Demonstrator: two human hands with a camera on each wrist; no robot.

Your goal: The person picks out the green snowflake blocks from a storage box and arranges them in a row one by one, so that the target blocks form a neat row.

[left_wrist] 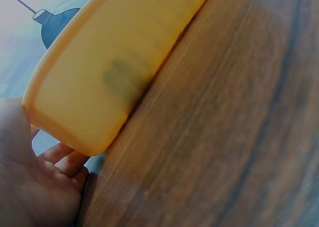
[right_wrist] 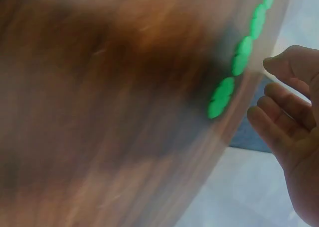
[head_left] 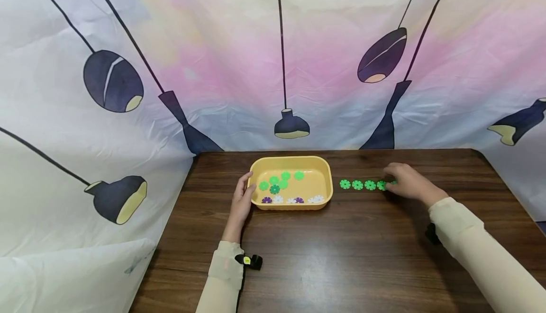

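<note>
My left hand (head_left: 242,201) grips the left end of a yellow plastic basket (head_left: 290,207), thumb at the rim and fingers along the outside. In the left wrist view, the fingers (left_wrist: 64,156) curl behind the basket's end wall. Flat green snowflake-shaped discs (head_left: 357,185) lie in a row on the table to the basket's right. Over the right end of this row is my right hand (head_left: 407,182), partly hiding the last disc. The right wrist view shows its thumb and fingers apart with nothing between them, beside the green discs (right_wrist: 221,97).
Inside the basket lie loose light green discs (head_left: 299,175), a dark green disc (head_left: 275,189), purple discs (head_left: 266,200) and white discs (head_left: 277,199). The brown wooden table (head_left: 315,256) meets a lamp-patterned cloth (head_left: 239,67) at its back edge.
</note>
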